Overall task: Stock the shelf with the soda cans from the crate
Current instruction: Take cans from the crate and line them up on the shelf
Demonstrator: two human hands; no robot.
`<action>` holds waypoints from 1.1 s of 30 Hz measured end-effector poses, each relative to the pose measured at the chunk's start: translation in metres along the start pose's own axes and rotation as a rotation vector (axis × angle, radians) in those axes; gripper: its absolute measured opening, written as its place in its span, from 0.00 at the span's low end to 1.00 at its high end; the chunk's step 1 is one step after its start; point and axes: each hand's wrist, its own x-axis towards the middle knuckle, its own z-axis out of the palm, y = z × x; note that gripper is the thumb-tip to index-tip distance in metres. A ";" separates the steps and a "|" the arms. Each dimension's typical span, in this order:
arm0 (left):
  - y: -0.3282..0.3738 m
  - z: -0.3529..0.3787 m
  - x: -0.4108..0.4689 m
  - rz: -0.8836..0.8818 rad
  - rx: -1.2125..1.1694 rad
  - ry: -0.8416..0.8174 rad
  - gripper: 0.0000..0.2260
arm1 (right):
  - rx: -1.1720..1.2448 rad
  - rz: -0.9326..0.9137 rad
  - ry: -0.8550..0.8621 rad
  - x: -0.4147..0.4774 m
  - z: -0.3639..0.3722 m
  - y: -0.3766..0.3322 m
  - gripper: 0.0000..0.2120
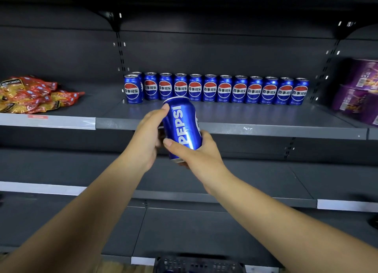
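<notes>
The worry from where I stand is the row of cans (225,89) lined up along the back of the shelf (266,117), standing shoulder to shoulder. If the soda can (181,127) goes in too fast or at its present tilt, I reckon it could clip one and set several toppling (they look packed tight enough to go like dominoes). One front can (133,91) stands ahead of the row at its left end, so the likely spot is just beside it, and a careless slide there could nudge it out of line. The soda can leans with its top tipped to the left, so set down like that it might land on its edge and roll off the front lip. The two-handed grip could also slip if one hand lets go early.

The left hand (147,137) wraps the soda can's left side, thumb up near the top rim. The right hand (196,152) clasps the lower end, thumb laid across the front and fingers tucked underneath. Neither palm is free. The soda can hangs in the air just before the shelf's front edge, touching nothing else, and the crate (196,265) sits low at the person's feet.
</notes>
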 end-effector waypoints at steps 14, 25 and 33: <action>0.004 0.020 0.011 -0.060 0.129 0.059 0.17 | -0.028 0.067 -0.068 0.002 -0.010 -0.002 0.24; 0.016 0.012 0.001 -0.013 -0.117 -0.132 0.35 | 0.338 0.267 -0.614 0.011 -0.039 -0.012 0.33; 0.027 0.002 -0.003 0.063 0.052 -0.181 0.34 | 0.232 0.100 -0.411 0.005 -0.034 -0.020 0.22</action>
